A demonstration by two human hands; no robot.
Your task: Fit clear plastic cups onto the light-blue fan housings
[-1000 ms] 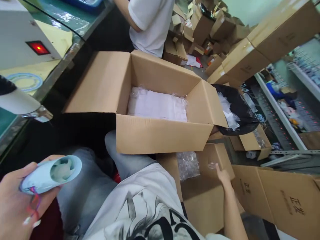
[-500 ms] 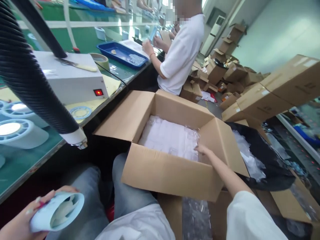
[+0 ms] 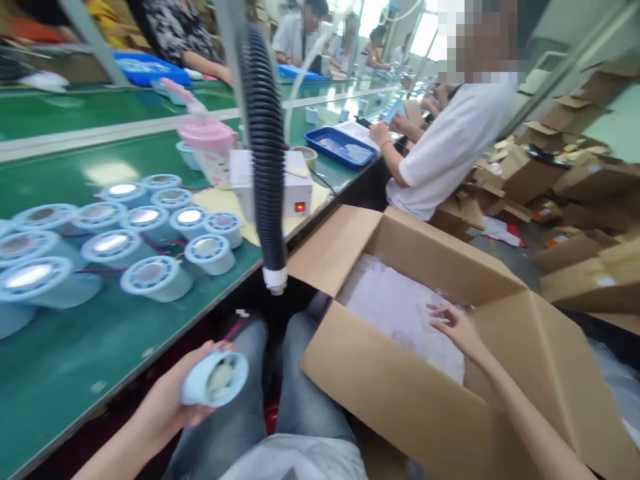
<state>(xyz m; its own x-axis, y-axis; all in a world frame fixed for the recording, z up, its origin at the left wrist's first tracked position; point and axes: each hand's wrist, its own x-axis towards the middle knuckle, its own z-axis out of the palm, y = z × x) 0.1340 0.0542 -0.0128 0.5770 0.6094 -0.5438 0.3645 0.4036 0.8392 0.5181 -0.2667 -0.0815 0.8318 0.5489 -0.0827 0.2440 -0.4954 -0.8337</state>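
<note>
From the head view, you had your left hand (image 3: 173,400) wrapped around a pale blue fan housing (image 3: 215,379), down over your lap just off the near edge of the green bench (image 3: 100,347), fingers curled round its side so the open end faced up at you. Your right hand (image 3: 457,327) was inside the open cardboard box (image 3: 400,393) at your right knee, fingertips pinching at the clear plastic bags (image 3: 395,310) stacked in there; I honestly couldn't tell if you'd got one pinched or were only touching the top layer. If you ask me, the way to do that bit well was to peel a single bag off by its edge rather than grab a clump, and keep the housing gripped by its rim so the wires didn't snag on your jeans. The housing itself looked like a short round tube, light blue, with a whitish impeller showing inside the mouth, and it was a bit blurred. More of the same sort of parts (image 3: 155,277) sat in rows on the bench toward its left side, with red wires between them. A black ribbed hose (image 3: 265,153) hung down over the bench's front edge, and a person in a white shirt (image 3: 450,147) worked farther along the same bench by a blue tray (image 3: 340,145).
</note>
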